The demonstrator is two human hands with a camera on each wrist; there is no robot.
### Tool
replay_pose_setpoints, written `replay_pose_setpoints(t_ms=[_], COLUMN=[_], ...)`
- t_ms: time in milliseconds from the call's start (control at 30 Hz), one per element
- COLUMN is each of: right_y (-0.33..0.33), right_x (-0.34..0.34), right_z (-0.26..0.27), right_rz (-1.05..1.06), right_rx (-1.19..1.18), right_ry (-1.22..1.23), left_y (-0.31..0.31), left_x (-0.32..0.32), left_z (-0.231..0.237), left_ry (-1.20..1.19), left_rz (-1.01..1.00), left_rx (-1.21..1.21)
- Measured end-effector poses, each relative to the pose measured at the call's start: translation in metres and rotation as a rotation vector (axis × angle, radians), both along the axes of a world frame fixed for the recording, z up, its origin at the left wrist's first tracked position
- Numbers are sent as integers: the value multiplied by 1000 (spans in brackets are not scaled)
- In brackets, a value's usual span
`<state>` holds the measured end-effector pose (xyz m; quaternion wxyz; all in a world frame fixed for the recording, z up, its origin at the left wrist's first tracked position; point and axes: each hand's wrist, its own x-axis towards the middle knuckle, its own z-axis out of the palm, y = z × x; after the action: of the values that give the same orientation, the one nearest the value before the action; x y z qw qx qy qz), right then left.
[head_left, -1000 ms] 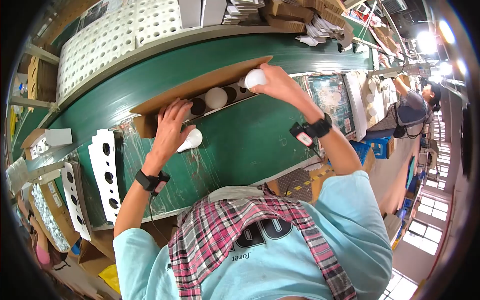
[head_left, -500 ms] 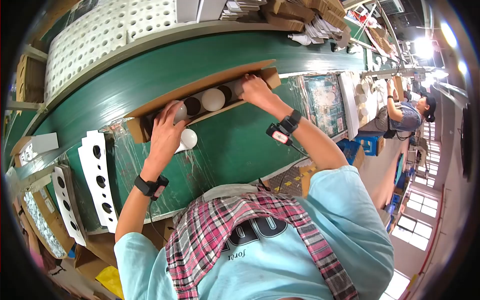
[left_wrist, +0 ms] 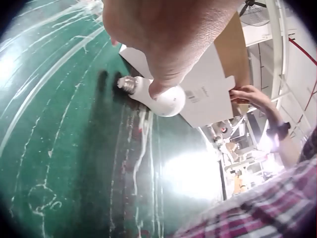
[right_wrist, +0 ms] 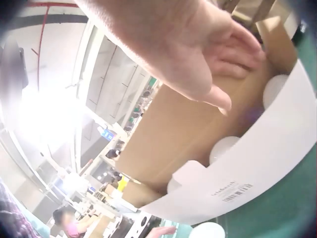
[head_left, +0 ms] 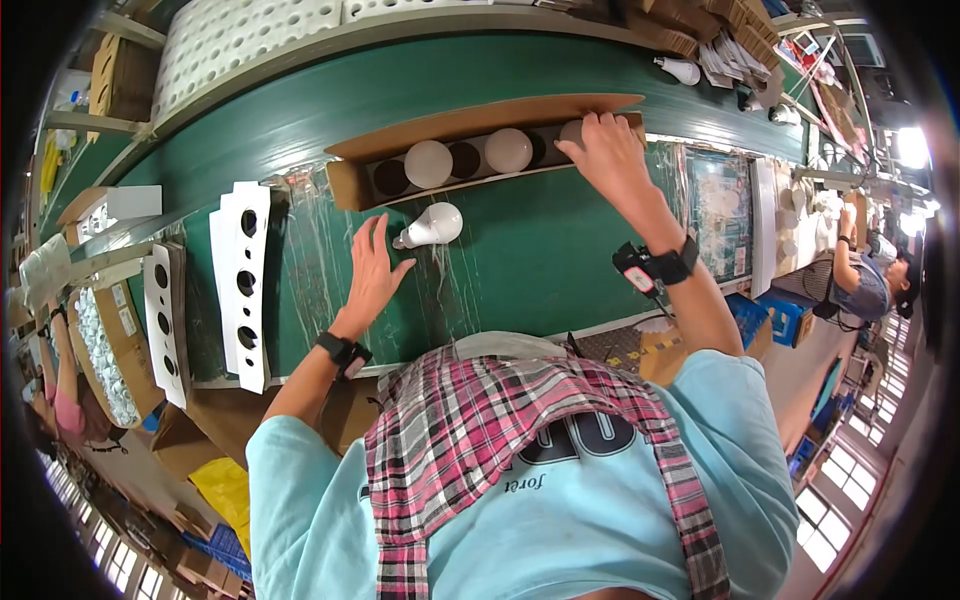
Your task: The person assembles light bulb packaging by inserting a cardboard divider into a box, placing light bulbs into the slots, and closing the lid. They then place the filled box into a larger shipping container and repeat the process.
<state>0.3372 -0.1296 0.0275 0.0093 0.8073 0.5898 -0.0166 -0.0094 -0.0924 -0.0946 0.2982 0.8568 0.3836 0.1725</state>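
Note:
An open cardboard box (head_left: pixel 480 108) lies along the green work surface, holding white bulbs (head_left: pixel 428 164) in a holed insert. My right hand (head_left: pixel 612 160) is over the box's right end, partly covering another bulb (head_left: pixel 572 133); in the right wrist view this hand (right_wrist: pixel 198 54) has extended fingers and grips nothing. Just left of a loose white bulb (head_left: pixel 435 225), my left hand (head_left: pixel 372 275) has its fingers spread. In the left wrist view that bulb (left_wrist: pixel 166 101) lies on its side, with the left hand (left_wrist: pixel 168 39) overlapping it; contact is unclear.
Holed white cards (head_left: pixel 245 285) lie at the left, beside a small open box (head_left: pixel 130 203). A perforated white tray (head_left: pixel 240 45) stands beyond the surface. At the far right is another person (head_left: pixel 865 285). Another bulb (head_left: pixel 678 70) lies near stacked cartons at the back.
My right hand has lowered a bulb into the box and let it go. My left hand has left the bulb at the box's left part and moved beside the loose bulb, which has turned.

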Motion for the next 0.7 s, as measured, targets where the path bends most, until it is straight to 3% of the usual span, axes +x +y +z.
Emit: replay_pose_setpoints(t_ms=[167, 200, 300, 367, 467, 500, 633, 700], right_y=[-23, -29, -47, -60, -75, -77, -95, -97], right_x=[-28, -37, -58, -67, -85, -88, -100, -103], right_z=[31, 35, 32, 4, -20, -27, -85, -104], right_rz=[171, 170, 144, 109, 142, 97, -29, -34], right_rx=[277, 232, 84, -31, -67, -130, -218, -207], right_ry=[265, 350, 651, 923, 758, 845, 794, 935], left_y=[19, 22, 29, 26, 16, 11, -7, -16], left_x=[-4, -6, -14, -13, -7, -1, 35, 57], left_z=[-40, -46, -59, -48, -22, -16, -1, 4], left_ry=[195, 215, 26, 71, 35, 6, -152, -133], left_rz=[-113, -142, -38, -70, -11, 19, -135, -255], left_rx=[-45, -43, -601, -480, -354, -329, -388, -448])
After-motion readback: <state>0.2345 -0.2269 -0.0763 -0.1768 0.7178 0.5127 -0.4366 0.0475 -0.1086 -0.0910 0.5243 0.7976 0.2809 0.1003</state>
